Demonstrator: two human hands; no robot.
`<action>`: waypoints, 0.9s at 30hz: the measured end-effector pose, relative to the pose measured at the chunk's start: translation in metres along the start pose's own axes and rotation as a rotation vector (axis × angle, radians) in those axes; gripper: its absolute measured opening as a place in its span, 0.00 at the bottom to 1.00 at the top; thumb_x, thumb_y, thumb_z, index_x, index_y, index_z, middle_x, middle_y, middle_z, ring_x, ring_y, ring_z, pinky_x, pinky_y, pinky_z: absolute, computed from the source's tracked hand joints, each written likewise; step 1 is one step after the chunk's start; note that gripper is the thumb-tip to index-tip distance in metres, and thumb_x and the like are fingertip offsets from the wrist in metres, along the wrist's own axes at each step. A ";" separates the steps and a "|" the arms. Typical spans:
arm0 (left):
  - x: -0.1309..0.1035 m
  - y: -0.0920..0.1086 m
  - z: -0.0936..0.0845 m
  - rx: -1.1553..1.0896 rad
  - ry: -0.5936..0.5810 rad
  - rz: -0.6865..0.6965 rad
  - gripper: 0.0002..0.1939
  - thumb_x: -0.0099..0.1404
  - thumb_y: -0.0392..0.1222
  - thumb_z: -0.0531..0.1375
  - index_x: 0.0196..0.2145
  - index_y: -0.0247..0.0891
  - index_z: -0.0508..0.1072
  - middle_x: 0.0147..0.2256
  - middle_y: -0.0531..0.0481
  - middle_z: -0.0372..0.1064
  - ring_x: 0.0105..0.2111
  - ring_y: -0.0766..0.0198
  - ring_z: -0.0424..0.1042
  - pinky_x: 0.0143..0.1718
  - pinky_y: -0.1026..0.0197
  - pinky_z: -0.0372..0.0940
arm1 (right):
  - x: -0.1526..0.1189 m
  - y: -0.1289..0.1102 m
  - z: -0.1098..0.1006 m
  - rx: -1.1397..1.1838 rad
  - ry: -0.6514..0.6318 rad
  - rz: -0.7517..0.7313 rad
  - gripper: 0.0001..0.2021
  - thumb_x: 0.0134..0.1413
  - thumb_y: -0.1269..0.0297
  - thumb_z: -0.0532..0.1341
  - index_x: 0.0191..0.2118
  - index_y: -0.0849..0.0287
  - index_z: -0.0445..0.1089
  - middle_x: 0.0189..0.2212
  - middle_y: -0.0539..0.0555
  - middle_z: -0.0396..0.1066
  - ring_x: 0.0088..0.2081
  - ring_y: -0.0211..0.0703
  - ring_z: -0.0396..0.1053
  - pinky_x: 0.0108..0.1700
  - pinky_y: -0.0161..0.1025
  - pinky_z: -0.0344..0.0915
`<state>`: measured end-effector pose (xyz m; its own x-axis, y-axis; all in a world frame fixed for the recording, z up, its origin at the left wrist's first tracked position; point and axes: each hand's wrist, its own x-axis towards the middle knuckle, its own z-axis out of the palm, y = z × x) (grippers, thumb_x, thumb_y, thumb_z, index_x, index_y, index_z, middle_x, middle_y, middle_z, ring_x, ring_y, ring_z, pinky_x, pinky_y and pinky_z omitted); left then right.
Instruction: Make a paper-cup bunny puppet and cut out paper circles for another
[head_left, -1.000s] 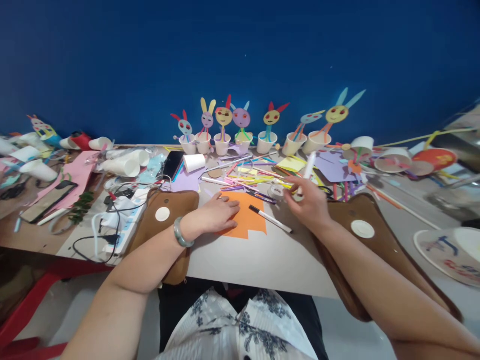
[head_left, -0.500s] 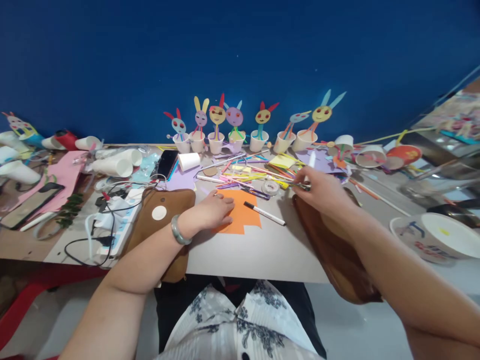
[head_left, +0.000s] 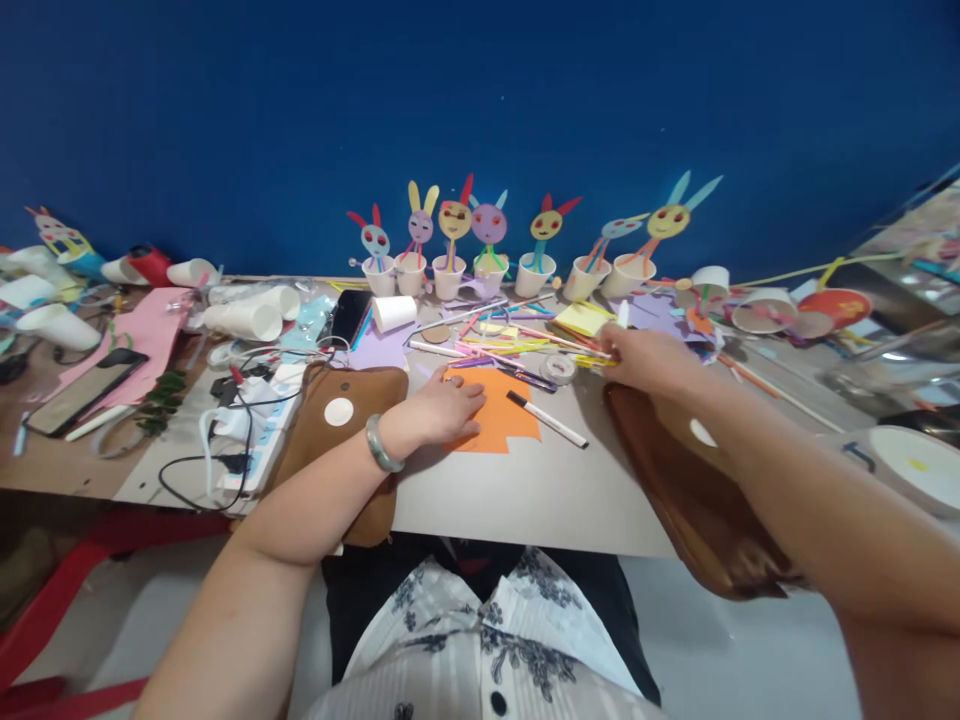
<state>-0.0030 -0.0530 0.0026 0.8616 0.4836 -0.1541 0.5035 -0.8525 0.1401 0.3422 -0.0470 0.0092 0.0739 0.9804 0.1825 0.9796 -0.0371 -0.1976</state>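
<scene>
In the head view, the left hand (head_left: 444, 408) lies flat, fingers loosely spread and grasping nothing, on the orange paper (head_left: 510, 408) at the surface's (head_left: 480, 500) middle, beside a black-capped marker (head_left: 551, 420). The right hand (head_left: 646, 362) curls near a tape roll (head_left: 557, 369), a white pen (head_left: 623, 314) projecting beyond it, grip hidden. Brown pouches (head_left: 337, 388) flank the paper, and rabbit-figure cups (head_left: 535, 277) line the back behind strewn sticks (head_left: 517, 349).

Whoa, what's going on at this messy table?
A person's left hand rests on orange paper, beside a black-capped marker. The right hand is by the colourful craft bits, with something white poking up at its fingers. Behind, paper bunny faces stand in white cups.
</scene>
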 end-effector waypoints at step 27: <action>0.014 -0.033 0.000 -1.340 0.459 0.022 0.31 0.51 0.55 0.76 0.45 0.33 0.75 0.41 0.46 0.74 0.38 0.65 0.72 0.44 0.57 0.68 | -0.089 -0.141 0.044 1.303 0.019 0.121 0.26 0.43 0.45 0.76 0.34 0.52 0.62 0.33 0.48 0.75 0.33 0.44 0.79 0.40 0.46 0.80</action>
<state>-0.0078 -0.0186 -0.0041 0.6832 0.7144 0.1511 -0.0560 -0.1551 0.9863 0.1897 -0.1209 -0.0214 0.1611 0.9809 0.1091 0.0686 0.0991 -0.9927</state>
